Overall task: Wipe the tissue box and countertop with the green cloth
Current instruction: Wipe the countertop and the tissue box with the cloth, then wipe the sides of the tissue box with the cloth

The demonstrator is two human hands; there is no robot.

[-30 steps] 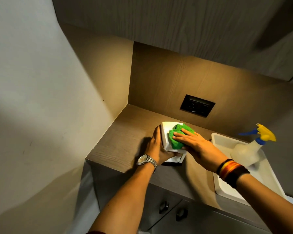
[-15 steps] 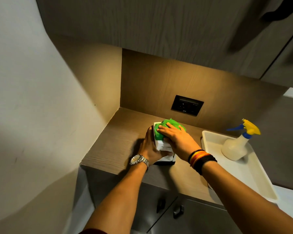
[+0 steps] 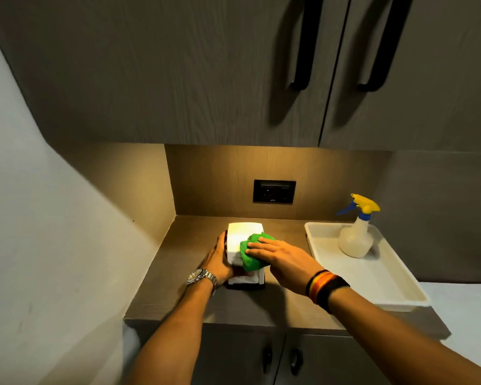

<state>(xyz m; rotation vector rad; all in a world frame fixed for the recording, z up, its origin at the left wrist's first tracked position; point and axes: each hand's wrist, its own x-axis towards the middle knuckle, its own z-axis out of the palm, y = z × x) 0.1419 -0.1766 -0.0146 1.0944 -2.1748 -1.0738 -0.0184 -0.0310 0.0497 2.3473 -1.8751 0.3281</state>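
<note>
A white tissue box (image 3: pixel 243 234) stands on the brown wooden countertop (image 3: pixel 184 262), lit from above. My left hand (image 3: pixel 220 259) clasps the box's left side and steadies it. My right hand (image 3: pixel 282 259) lies flat on a bunched green cloth (image 3: pixel 250 252) and presses it against the box's top and near right side. My fingers cover part of the cloth. The box's near face, with white tissue showing, sits between my two wrists.
A white tray (image 3: pixel 386 284) sits on the right of the counter with a spray bottle (image 3: pixel 356 234) in it. A black socket plate (image 3: pixel 274 191) is on the back wall. Upper cabinet doors with black handles (image 3: pixel 303 51) hang overhead. A wall closes the left side.
The cloth under my right hand has slid from the box's far top toward its near right side. My left hand stays on the box. The view has tilted up.
</note>
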